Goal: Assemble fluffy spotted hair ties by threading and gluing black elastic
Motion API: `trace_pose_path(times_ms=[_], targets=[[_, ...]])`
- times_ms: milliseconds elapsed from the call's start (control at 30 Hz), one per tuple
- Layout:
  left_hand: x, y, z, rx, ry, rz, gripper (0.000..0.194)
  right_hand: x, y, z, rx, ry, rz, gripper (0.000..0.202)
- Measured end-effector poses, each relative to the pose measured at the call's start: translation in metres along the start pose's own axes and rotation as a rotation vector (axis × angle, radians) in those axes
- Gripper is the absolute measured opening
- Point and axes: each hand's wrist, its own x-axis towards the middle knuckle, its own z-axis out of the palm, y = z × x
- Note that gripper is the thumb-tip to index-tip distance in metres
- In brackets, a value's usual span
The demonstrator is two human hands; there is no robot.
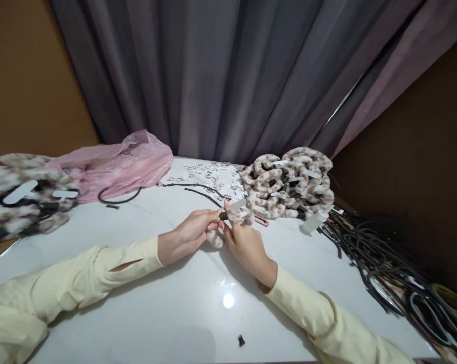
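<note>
Near the middle of the white table, a small furry loop [215, 238], white with brownish spots, is held between both hands. A black sleeve [222, 216] shows on it, and a white tag [239, 204] sticks up beside it. My left hand [186, 233] is closed, its fingertips pinching the loop at the black sleeve. My right hand [251, 248] is closed on the furry part from the other side, thumb close to the sleeve. Fingers hide part of the loop. Just beyond the hands lies a thin black cord [202, 194].
Similar furry loops are piled at the right [289, 182] and left [27, 197]. A pink plastic bag [122, 167], small metal rings [209, 174], a whitish bottle [315, 221], tangled black cords [365, 253], a tape roll [450, 301] and a small black piece [241, 340] lie around.
</note>
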Motion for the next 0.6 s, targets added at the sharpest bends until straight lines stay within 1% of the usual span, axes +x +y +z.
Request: trace_pose_path(times_ms=[67,167,267,300,367,467,533,600], targets=[[-0.001,-0.001,0.001,0.058,0.046,0.049,0.022,0.003,0.002,0.002,0.146,0.009,0.016,0.029],[-0.003,-0.002,0.001,0.205,0.129,0.194,0.026,0.003,0.0,0.006,0.247,0.02,0.024,0.03],[-0.004,-0.003,0.0,0.41,0.159,0.358,0.029,-0.001,-0.006,0.003,0.357,-0.005,-0.025,0.031],[-0.005,-0.004,-0.001,0.498,0.165,0.423,0.028,-0.002,-0.008,0.001,0.422,-0.025,-0.037,0.032],[-0.006,-0.006,-0.003,0.697,0.172,0.559,0.023,-0.005,-0.013,-0.005,0.624,-0.101,-0.02,0.032],[-0.006,-0.008,-0.009,1.0,0.183,0.782,0.016,-0.008,-0.017,-0.013,0.963,-0.277,0.041,0.029],[-0.004,-0.009,-0.014,1.176,0.152,0.979,0.017,-0.01,-0.018,-0.015,1.044,-0.347,0.05,0.027],[-0.001,-0.008,-0.018,1.314,0.093,1.145,0.022,-0.011,-0.017,-0.016,1.033,-0.35,0.042,0.026]])
